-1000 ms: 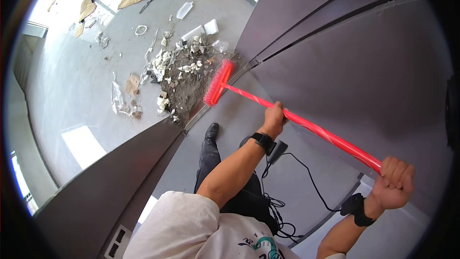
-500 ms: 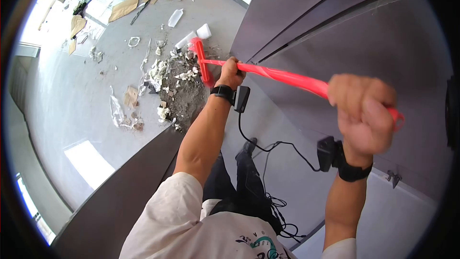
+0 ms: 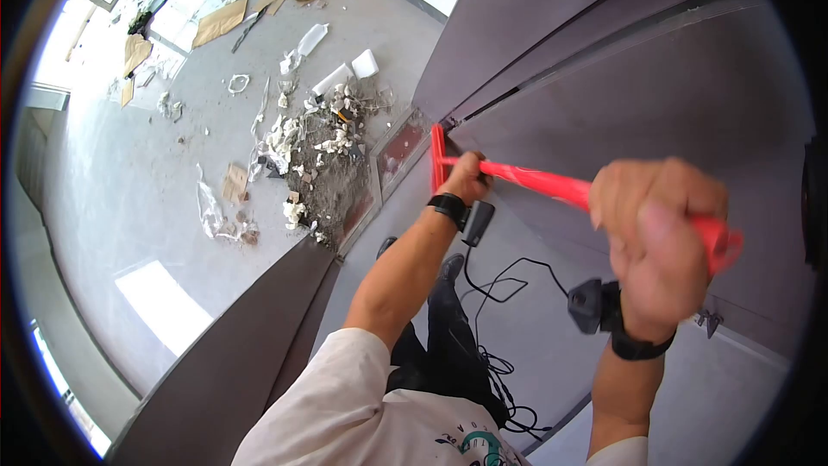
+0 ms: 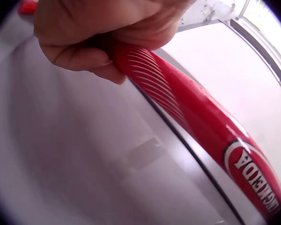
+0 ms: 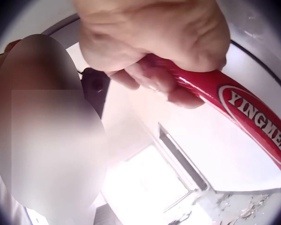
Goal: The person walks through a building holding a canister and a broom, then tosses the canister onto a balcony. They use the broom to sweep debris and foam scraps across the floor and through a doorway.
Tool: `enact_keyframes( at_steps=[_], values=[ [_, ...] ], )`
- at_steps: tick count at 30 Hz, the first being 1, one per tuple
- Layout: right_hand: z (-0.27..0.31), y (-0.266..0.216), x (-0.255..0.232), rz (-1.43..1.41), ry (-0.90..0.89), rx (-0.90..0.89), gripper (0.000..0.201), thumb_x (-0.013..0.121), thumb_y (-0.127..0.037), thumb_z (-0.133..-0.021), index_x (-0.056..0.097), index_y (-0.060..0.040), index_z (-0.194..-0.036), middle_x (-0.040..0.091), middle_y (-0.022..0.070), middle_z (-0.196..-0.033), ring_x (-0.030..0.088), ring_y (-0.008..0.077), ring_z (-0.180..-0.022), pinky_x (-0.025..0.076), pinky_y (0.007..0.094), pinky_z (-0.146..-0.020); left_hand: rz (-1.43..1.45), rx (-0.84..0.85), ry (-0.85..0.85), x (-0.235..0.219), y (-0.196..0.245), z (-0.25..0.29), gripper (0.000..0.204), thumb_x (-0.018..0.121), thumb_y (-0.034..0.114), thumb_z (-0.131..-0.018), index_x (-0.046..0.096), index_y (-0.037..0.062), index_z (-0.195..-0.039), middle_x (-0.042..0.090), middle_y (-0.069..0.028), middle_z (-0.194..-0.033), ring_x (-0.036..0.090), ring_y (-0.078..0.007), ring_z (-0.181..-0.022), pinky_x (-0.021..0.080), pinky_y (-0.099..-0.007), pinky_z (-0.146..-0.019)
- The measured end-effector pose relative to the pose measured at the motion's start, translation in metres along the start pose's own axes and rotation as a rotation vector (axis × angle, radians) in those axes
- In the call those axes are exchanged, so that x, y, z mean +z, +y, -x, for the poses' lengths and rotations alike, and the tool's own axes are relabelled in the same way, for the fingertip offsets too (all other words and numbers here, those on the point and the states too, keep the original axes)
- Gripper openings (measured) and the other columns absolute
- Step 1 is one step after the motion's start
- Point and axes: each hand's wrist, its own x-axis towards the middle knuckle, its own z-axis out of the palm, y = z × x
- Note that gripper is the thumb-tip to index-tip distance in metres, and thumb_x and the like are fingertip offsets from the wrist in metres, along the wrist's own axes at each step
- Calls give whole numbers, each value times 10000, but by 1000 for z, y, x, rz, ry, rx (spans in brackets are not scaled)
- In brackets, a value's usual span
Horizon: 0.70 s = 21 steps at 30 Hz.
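Both hands grip a red push broom with a long handle (image 3: 535, 181). My left hand (image 3: 467, 177) holds it low, close behind the bristled head (image 3: 438, 160), which is on the near side of the door sill (image 3: 404, 151), beside the dark panel. Higher up, my right hand (image 3: 660, 237) is wrapped around the upper handle, whose end sticks out past the fist. In the left wrist view, the fingers of the left hand (image 4: 103, 33) curl round the lettered handle (image 4: 201, 117). The right wrist view has the right hand (image 5: 154, 35) round the same handle (image 5: 243, 108).
Past the sill lies a heap of dirt and white scraps (image 3: 323, 160), with white foam pieces (image 3: 365, 63), plastic wrap (image 3: 216, 207) and cardboard (image 3: 220, 22). Dark panels flank the doorway, one at right (image 3: 621, 121). Black cables (image 3: 500, 380) hang by the legs.
The broom head went from the sill out over the heap's edge, then came back to the near side of the sill. Both hands moved with it; the right hand is nearer the camera than at first.
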Motion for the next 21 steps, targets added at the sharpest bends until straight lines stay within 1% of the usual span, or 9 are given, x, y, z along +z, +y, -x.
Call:
enact_keyframes(
  at_steps=[2, 3, 5, 7, 11, 12, 14, 17, 21],
  values=[
    [20, -1, 0, -69, -262, -131, 270, 567, -111, -686, 357, -43, -531, 378, -1, -500, 327, 144, -415, 322, 266, -461, 49, 159, -21, -11, 28, -1, 97, 471, 130, -812, 419, 87, -742, 447, 0, -589, 464, -122, -485, 396, -254, -408],
    [30, 3, -3, -63, -255, -127, 270, 567, -111, -686, 357, -43, -531, 378, -1, -500, 327, 144, -415, 322, 266, -461, 132, 240, -99, -10, 37, 14, 131, 479, 94, -805, 429, 111, -684, 427, 3, -569, 442, -127, -521, 418, -262, -513],
    [45, 6, -18, -112, -193, -230, 278, 514, -140, -765, 332, -102, -558, 380, -2, -470, 316, 113, -419, 293, 266, -472, 181, 332, -66, 5, 40, 43, 114, 492, 94, -810, 437, 104, -710, 439, -2, -597, 459, -128, -545, 426, -267, -514],
    [48, -13, -49, -119, -134, -176, 306, 537, -151, -764, 337, -95, -540, 397, -9, -470, 326, 131, -378, 283, 257, -424, 72, 363, 13, 20, 30, 66, 107, 500, 106, -819, 439, 96, -733, 458, -8, -626, 478, -131, -561, 432, -265, -515],
    [43, -60, -60, -137, -144, -147, 300, 520, -130, -774, 318, -124, -553, 375, -12, -466, 316, 116, -413, 284, 260, -468, -2, 222, -78, 32, -11, 96, 95, 489, 156, -848, 450, 86, -795, 493, -23, -655, 503, -138, -550, 451, -265, -458],
    [38, -67, -57, -157, -101, -97, 302, 500, -131, -787, 306, -132, -557, 350, -15, -468, 309, 110, -436, 286, 261, -499, -1, 226, -80, 33, -16, 91, 95, 489, 156, -848, 450, 86, -795, 493, -23, -655, 503, -138, -550, 451, -265, -458],
    [29, -66, -53, -176, -63, -43, 305, 481, -131, -800, 294, -140, -560, 325, -18, -470, 303, 104, -459, 289, 262, -530, -98, 8, -105, 31, -23, 82, 107, 492, 173, -854, 461, 80, -811, 498, -25, -650, 507, -135, -548, 430, -261, -445],
    [31, -42, -55, -135, 42, 32, 310, 432, -141, -819, 269, -151, -556, 283, -14, -478, 299, 105, -487, 291, 273, -568, -192, 112, 62, 31, -29, 69, 128, 465, 155, -844, 488, 57, -763, 508, -48, -618, 517, -167, -516, 386, -278, -408],
    [16, 25, -68, -281, 437, 61, 308, 412, -153, -829, 271, -139, -556, 282, -2, -478, 297, 125, -486, 289, 300, -566, -317, 170, 167, 22, 9, -2, 139, 495, 181, -839, 497, 67, -760, 522, -59, -622, 496, -154, -487, 353, -253, -401]
  ],
)
